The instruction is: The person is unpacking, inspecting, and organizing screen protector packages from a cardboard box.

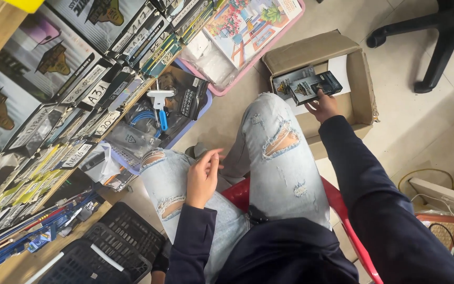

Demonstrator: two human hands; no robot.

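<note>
At nine o'clock, a sloping display of flat dark packets [43, 84] fills the left edge, its lower rows of yellow-tabbed packs [22, 186] running down to seven o'clock. Just right of it, at eleven o'clock, a blue tray [198, 113] holds a white-and-blue tool [160, 102] and plastic bags, its rim crowding the left knee. At seven o'clock a black plastic basket [116, 244] sits tight against the left thigh, leaving little free floor on that side.

Near the centre, the left hand [202, 176] rests on the left thigh of the torn pale jeans [279, 158], fingers loosely curled with the tips drawn near together; it holds nothing that can be seen. A strip of bare floor opens between the knees and the pink-rimmed tray [248, 66] at twelve o'clock.

At one o'clock, the right hand [322, 107] reaches forward over the open cardboard box [361, 68] and grips a small dark packet [316, 85] by its near edge. That packet sits over the box interior, beside another like it [287, 81]. The box's near wall touches the right shin.

At two o'clock the tiled floor lies open up to the black chair base [437, 37]. A red stool [337, 202] edge shows beneath the right thigh, and cables with a woven basket [440, 223] crowd four o'clock.
</note>
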